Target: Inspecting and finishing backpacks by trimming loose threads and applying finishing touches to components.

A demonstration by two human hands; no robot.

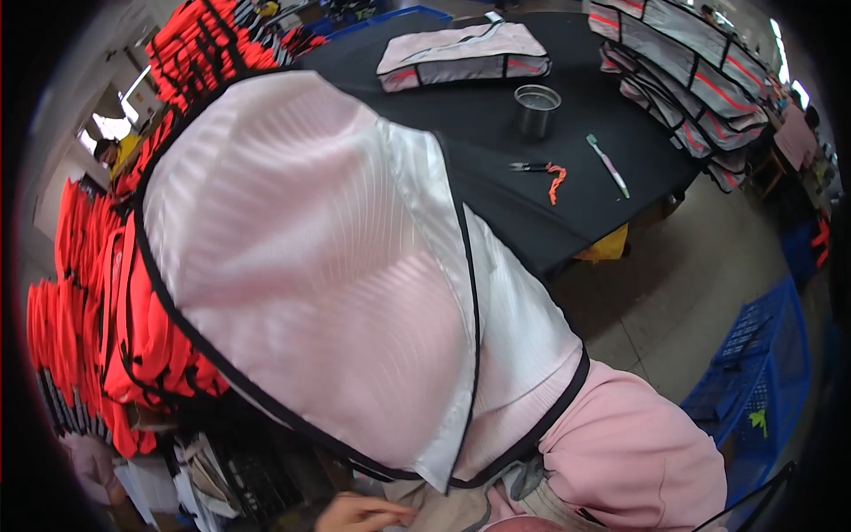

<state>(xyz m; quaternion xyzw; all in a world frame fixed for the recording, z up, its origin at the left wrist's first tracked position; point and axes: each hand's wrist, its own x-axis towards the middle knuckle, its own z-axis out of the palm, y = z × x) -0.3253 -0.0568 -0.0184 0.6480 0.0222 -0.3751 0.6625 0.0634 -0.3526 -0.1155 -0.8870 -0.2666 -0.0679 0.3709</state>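
Observation:
A large pale pink and white fabric piece with black binding (310, 257) fills the middle of the view, raised close in front of me. Its surface is glossy, and a white flap folds along its right side. Under its lower edge, at the bottom of the view, shows part of my left hand (363, 512). The fingers point right, loosely stretched, with nothing visible in them. A pink-clothed part that looks like my right sleeve (638, 443) runs up to the fabric's lower right edge. My right hand is hidden, apparently behind the fabric.
On the black-covered table (496, 204) lie a pink-and-white fabric case (465, 55), a metal cup (537, 111), thread snips (532, 167) with an orange tie, and a toothbrush (608, 166). Folded grey cases (683, 71) stack far right. Orange bags (160, 328) pile left; a blue crate (753, 363) stands right.

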